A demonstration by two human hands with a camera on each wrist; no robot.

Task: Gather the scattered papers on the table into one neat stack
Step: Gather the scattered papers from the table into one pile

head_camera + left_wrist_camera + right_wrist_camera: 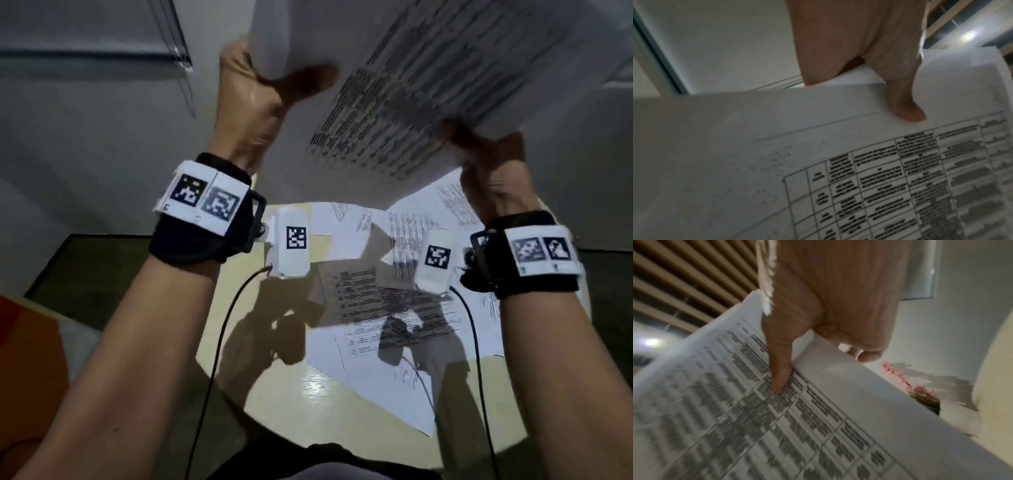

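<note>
Nearest the camera, two bare forearms reached up from the lower corners of the head view, each wrist wrapped in a black strap [191, 240] bearing printed markers and a small white camera unit [291, 243] with a thin black cable [219, 342] trailing down. Beyond the wrists lay the pale round table [308, 387], and on it several printed sheets [370, 308] remained spread at odd angles, overlapping one another toward the right side and partly under the arms' shadows. They appeared untouched, so by my judgement the gathering was only partly done: one bundle was in hand, the rest were yet to be collected and squared.

Higher and farther, the left hand [253, 99] gripped the left edge of the held papers [428, 68], thumb pressed on the printed face and fingers curled behind. The right hand [493, 171] pinched the lower right edge the same way; the right wrist view showed its thumb [779, 369] lying across the table of text. The left wrist view showed at least two sheets in the bundle, their edges not aligned. The bundle was raised well above the table, tilted, and blurred.

Behind it stood a plain grey wall, a blind [171, 44] at upper left, and an orange shape [27, 359] at lower left. Pink flowers [920, 391] showed past the paper's edge. The raised bundle hid much of the far tabletop, so any sheets there could not be counted.
</note>
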